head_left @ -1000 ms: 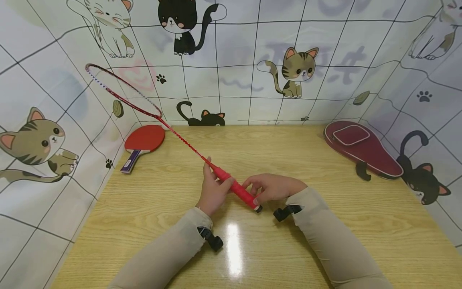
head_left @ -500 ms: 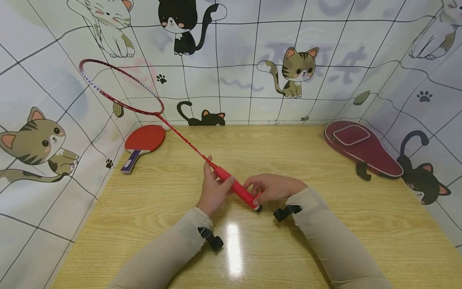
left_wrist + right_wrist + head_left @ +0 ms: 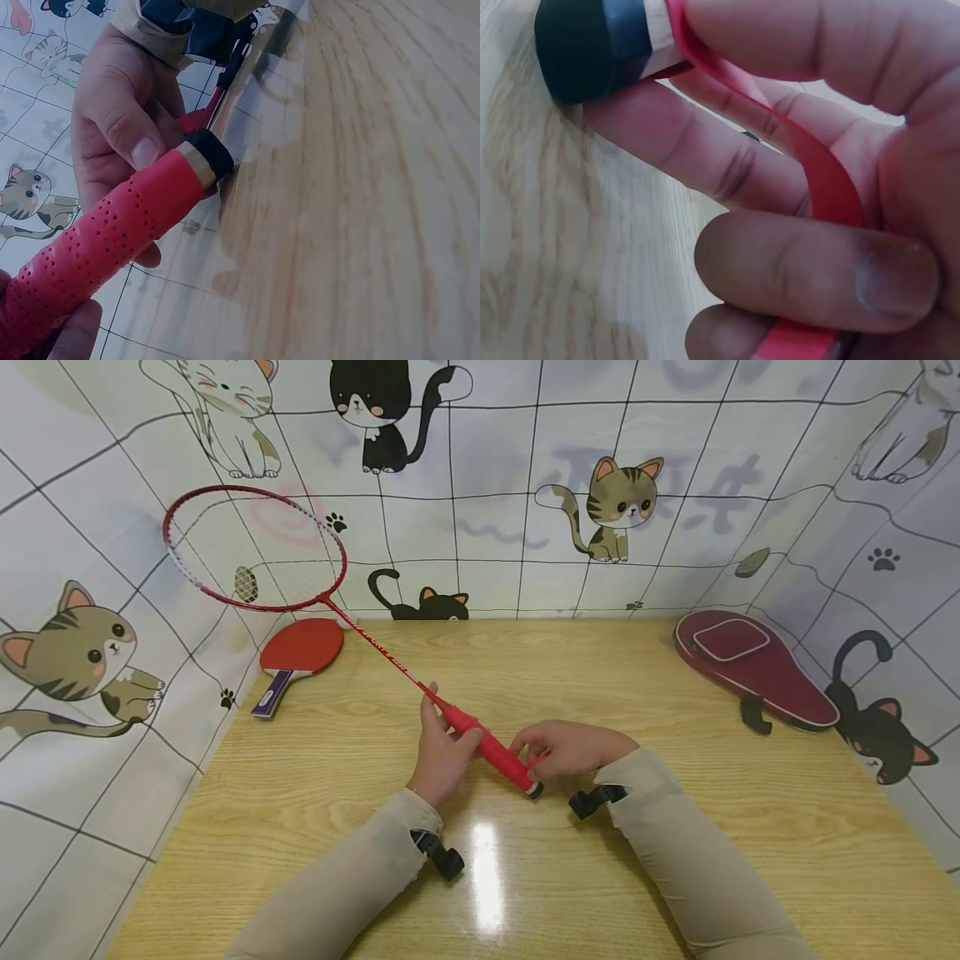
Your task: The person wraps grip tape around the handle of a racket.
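Observation:
A red badminton racket (image 3: 375, 646) is held slantwise above the table in the head view, its head up at the left and its handle toward me. My left hand (image 3: 442, 756) grips the upper part of the red-wrapped handle, thumb on top. Near the butt, my right hand (image 3: 573, 748) pinches the handle between thumb and fingers. The right wrist view shows a loose strip of red grip tape (image 3: 829, 180) running from the handle into the curled fingers of that hand. Beside a bare pale band sits the black butt cap (image 3: 211, 152). Perforated red wrap (image 3: 97, 240) covers the handle.
On the wooden table (image 3: 360, 877), a red table tennis bat (image 3: 303, 647) lies at the back left. A dark red racket case (image 3: 750, 668) lies at the back right. Cat-patterned walls (image 3: 495, 527) enclose the back and sides.
The racket has rolled about its shaft, so its head now shows a wider face. A bit of red tape now shows at my right fingers. Both hands stay nearly in place.

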The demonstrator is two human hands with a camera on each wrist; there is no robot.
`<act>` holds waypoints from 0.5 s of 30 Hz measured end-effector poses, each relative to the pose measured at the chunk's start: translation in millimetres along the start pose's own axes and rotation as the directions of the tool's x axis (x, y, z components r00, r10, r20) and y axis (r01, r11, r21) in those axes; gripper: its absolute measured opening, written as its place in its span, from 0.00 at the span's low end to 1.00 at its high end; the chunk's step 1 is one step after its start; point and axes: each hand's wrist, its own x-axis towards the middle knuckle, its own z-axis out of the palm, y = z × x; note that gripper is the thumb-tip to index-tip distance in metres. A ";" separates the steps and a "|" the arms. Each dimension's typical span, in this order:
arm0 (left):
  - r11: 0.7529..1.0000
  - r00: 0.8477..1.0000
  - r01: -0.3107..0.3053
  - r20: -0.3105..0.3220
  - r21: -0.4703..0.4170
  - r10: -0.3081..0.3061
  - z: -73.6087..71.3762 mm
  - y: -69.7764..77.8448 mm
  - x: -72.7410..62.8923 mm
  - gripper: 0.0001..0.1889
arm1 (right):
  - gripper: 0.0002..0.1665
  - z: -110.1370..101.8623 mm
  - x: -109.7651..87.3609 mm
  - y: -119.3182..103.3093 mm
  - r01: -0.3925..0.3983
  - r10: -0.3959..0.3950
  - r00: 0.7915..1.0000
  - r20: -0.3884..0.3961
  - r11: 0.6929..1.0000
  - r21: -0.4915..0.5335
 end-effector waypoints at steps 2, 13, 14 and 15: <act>1.000 1.000 0.001 0.004 -0.006 -0.001 0.1 0.3 0.0 0.52 | 0.21 0.0 0.4 0.5 0.001 -0.001 1.000 0.004 1.000 -0.003; 1.000 1.000 0.006 -0.009 -0.010 -0.006 0.6 1.3 0.2 0.51 | 0.13 0.5 -2.5 -1.5 -0.024 0.024 0.998 -0.052 1.000 0.001; 1.000 1.000 0.004 -0.011 -0.011 -0.004 0.7 1.6 -0.1 0.51 | 0.11 0.4 -2.8 -1.5 -0.016 0.016 0.998 -0.055 1.000 -0.002; 1.000 1.000 0.002 -0.013 -0.014 -0.002 0.9 2.1 -0.5 0.51 | 0.09 0.2 -3.2 -1.4 -0.009 0.008 0.998 -0.055 1.000 -0.002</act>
